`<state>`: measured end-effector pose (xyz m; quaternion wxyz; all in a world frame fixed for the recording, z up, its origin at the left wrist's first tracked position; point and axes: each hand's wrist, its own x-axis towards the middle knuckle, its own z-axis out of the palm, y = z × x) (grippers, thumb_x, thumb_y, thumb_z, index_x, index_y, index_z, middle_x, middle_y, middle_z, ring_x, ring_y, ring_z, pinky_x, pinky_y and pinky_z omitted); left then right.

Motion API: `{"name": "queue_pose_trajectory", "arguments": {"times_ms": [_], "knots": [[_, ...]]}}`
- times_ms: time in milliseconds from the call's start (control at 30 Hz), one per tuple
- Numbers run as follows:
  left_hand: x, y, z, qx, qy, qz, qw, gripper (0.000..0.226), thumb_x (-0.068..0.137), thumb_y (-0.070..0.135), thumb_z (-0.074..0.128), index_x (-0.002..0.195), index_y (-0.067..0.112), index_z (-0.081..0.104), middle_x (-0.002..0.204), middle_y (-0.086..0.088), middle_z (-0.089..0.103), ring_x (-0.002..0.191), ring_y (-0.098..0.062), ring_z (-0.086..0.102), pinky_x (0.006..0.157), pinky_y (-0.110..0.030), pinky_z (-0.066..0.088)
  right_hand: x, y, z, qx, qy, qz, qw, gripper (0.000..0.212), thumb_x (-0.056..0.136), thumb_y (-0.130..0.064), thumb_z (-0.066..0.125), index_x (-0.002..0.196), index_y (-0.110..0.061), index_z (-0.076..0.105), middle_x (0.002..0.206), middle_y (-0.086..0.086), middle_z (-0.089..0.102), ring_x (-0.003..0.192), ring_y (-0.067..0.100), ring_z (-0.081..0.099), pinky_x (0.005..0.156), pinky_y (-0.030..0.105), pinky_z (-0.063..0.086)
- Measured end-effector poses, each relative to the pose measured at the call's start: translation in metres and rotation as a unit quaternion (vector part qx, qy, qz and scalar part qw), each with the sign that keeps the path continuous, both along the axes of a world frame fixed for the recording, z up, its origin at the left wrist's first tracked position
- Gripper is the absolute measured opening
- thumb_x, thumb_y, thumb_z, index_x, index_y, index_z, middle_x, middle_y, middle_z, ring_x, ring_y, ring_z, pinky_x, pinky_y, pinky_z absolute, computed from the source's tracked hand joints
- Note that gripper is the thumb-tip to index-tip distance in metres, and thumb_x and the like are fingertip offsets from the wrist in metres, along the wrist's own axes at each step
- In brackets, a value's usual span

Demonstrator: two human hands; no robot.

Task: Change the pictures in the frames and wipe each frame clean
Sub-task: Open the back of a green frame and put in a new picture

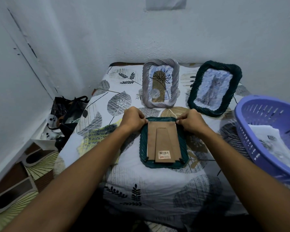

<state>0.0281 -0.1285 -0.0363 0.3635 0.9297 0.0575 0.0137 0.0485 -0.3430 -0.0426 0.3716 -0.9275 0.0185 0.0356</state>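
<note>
Three picture frames lie on a desk covered by a white cloth (141, 178) printed with grey, black and tan leaves. The nearest, a dark green frame (163, 143), lies face down at the middle of the desk, its brown cardboard backing (164, 139) up, with a folded stand and a barcode sticker near the bottom edge. The left hand (135, 120) pinches the backing's top left corner, fingers curled tight; the right hand (190, 122) pinches the top right corner the same way. Both forearms reach in from six o'clock.

At twelve o'clock from that frame a pale lilac frame (161, 85) stands propped face out, showing a line drawing of a plant. At one o'clock a second dark green frame (214, 88) leans tilted, holding what looks like a grey cat picture, too blurred to be sure. At three o'clock a lilac slotted plastic basket (266, 139) sits on the desk's edge with printed sheets (268, 136) inside. At nine o'clock a yellowish knitted cloth (97, 138) lies flat just beside the left forearm.

The desk is pushed into a corner of rough, pale, scuffed walls (90, 39). On the floor at nine o'clock, black bags (69, 111) and white clutter fill the corner, above tiles (15, 190) patterned in brown, cream and black.
</note>
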Motion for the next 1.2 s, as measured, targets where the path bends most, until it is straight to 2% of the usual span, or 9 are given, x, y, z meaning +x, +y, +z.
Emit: {"name": "queue_pose_trajectory", "arguments": {"times_ms": [67,167,233,333,433,567,700,833,1200], "knots": [[-0.009,0.0,0.0,0.005,0.003,0.006,1.0,0.026,0.079,0.02,0.078,0.066,0.0,0.067,0.063,-0.008,0.058,0.067,-0.021,0.055,0.062,-0.026,0.041,-0.012,-0.001,0.001,-0.003,-0.007,-0.003,1.0,0.014,0.087,-0.018,0.068,0.083,-0.006,0.075,0.071,0.006,0.066,0.059,0.013,0.054,0.064,0.03,0.046],[-0.033,0.0,-0.001,0.016,-0.001,0.007,1.0,0.029,0.075,0.023,0.08,0.073,-0.002,0.066,0.075,-0.017,0.067,0.077,-0.028,0.064,0.068,-0.034,0.049,-0.037,-0.006,0.001,0.006,0.005,-0.01,1.0,0.016,0.085,-0.02,0.07,0.076,-0.006,0.073,0.066,0.006,0.066,0.057,0.015,0.056,0.065,0.034,0.05],[-0.052,0.0,-0.002,0.022,-0.001,0.007,1.0,0.026,0.074,0.027,0.08,0.074,0.004,0.066,0.081,-0.02,0.069,0.08,-0.029,0.065,0.072,-0.037,0.051,-0.057,-0.011,0.001,0.027,0.019,-0.011,0.999,0.016,0.083,-0.019,0.072,0.07,-0.009,0.07,0.064,0.006,0.065,0.056,0.017,0.057,0.061,0.035,0.052],[-0.082,0.001,-0.003,0.016,0.008,-0.001,1.0,0.032,0.073,0.028,0.081,0.062,0.011,0.056,0.063,-0.017,0.061,0.053,-0.019,0.057,0.053,-0.029,0.045,-0.088,-0.016,0.002,0.057,0.035,-0.01,0.998,0.016,0.082,-0.016,0.074,0.069,-0.011,0.068,0.062,0.004,0.064,0.052,0.014,0.056,0.055,0.028,0.046],[-0.106,-0.001,-0.003,-0.063,0.038,0.008,0.997,0.03,0.072,0.017,0.083,0.06,0.013,0.057,0.063,-0.01,0.063,0.04,-0.008,0.055,0.043,-0.022,0.046,-0.112,-0.016,0.005,0.078,0.047,-0.003,0.996,0.011,0.079,-0.016,0.077,0.075,-0.011,0.068,0.066,0.005,0.068,0.049,0.013,0.057,0.05,0.025,0.046],[-0.119,-0.006,-0.001,-0.134,0.051,0.018,0.99,0.022,0.068,0.007,0.085,0.067,0.009,0.064,0.068,-0.016,0.068,0.055,-0.028,0.069,0.055,-0.044,0.059,-0.127,-0.012,0.006,0.076,0.049,0.002,0.996,0.016,0.076,-0.015,0.08,0.085,-0.009,0.069,0.077,0.009,0.07,0.058,0.017,0.061,0.054,0.032,0.051],[-0.123,-0.01,0.004,-0.151,0.059,0.039,0.986,0.027,0.066,0.005,0.087,0.066,0.011,0.061,0.069,-0.012,0.066,0.057,-0.028,0.068,0.059,-0.043,0.06,-0.129,-0.009,0.006,0.065,0.053,-0.012,0.996,0.018,0.072,-0.017,0.082,0.08,-0.01,0.068,0.082,0.011,0.072,0.076,0.027,0.069,0.074,0.048,0.057],[-0.124,-0.012,0.008,-0.148,0.065,0.045,0.986,0.033,0.065,0.004,0.087,0.063,0.012,0.055,0.07,-0.011,0.063,0.065,-0.034,0.07,0.062,-0.046,0.06,-0.128,-0.008,0.005,0.057,0.062,-0.02,0.996,0.023,0.071,-0.018,0.083,0.086,-0.006,0.07,0.081,0.01,0.072,0.073,0.026,0.07,0.072,0.05,0.057],[-0.121,-0.015,0.005,-0.147,0.066,0.063,0.985,0.029,0.065,0.001,0.086,0.066,0.004,0.057,0.065,-0.014,0.064,0.056,-0.032,0.069,0.057,-0.047,0.059,-0.129,-0.001,0.006,0.049,0.052,-0.048,0.996,0.015,0.072,-0.009,0.077,0.08,0.002,0.069,0.071,0.017,0.07,0.065,0.032,0.069,0.064,0.049,0.059]]}}
